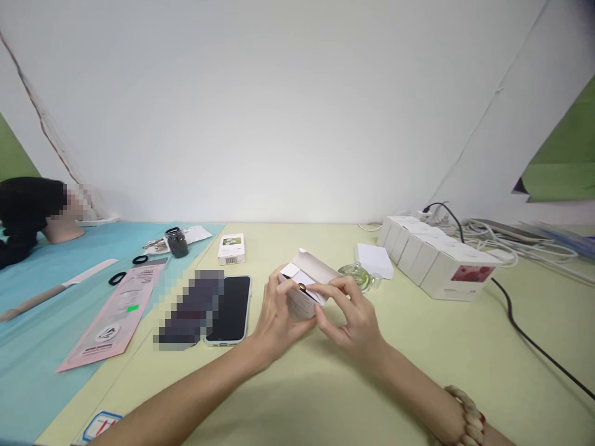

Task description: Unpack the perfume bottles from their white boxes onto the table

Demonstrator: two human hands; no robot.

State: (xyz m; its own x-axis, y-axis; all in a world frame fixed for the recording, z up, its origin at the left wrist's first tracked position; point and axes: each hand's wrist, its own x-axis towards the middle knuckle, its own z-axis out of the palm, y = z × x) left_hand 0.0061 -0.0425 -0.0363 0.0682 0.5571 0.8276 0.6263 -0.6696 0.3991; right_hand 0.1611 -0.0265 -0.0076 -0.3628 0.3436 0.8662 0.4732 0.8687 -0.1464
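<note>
A small white cardboard box (pixel 304 305) is held up over the middle of the table, tilted, with its top flap raised. Inside the opening shows a small round gold-coloured thing (pixel 302 287); the rest of the contents is hidden. My left hand (pixel 274 316) wraps round the box's left side and underside. On the right, my right hand (pixel 356 319) has its thumb on the box's front and its fingertips at the opening, close by the gold-coloured thing. Just behind my right hand lies a clear and green round object (pixel 357 277), partly covered.
Left of my hands lie a phone (pixel 231 313) and a blurred-out dark item. A small white carton (pixel 231 249) stands behind them. To the right are a white square box (pixel 374 260), several white boxes (pixel 469 282) and a black cable (pixel 520 322). A pink package (pixel 116 316) lies left.
</note>
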